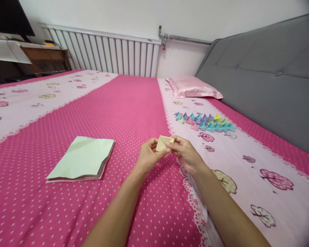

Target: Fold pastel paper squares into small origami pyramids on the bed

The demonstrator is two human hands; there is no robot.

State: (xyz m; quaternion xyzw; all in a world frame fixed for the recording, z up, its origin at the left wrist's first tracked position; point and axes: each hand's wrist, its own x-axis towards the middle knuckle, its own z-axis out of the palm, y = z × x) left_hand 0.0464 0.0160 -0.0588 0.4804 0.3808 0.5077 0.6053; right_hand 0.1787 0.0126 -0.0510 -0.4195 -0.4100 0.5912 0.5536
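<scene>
Between my two hands is a small piece of folded pale yellow paper [162, 142], with crease lines on its face. My left hand [149, 153] pinches its left and lower edge. On the other side, my right hand [186, 152] grips the right edge, thumb in front and fingers behind. Both hands are just above the pink bedspread. A stack of square paper sheets [83, 157], pale green on top, lies to the left. Several small folded paper boats [204, 121] in blue, purple, pink, green and yellow stand in rows beyond my right hand.
The bed has a pink dotted bedspread [134, 99] with white tree-print bands. A pink pillow [193, 87] lies at the far right, beside a grey headboard [267, 72]. A white radiator [105, 51] lines the back wall. A desk with a black monitor [11, 19] is far left.
</scene>
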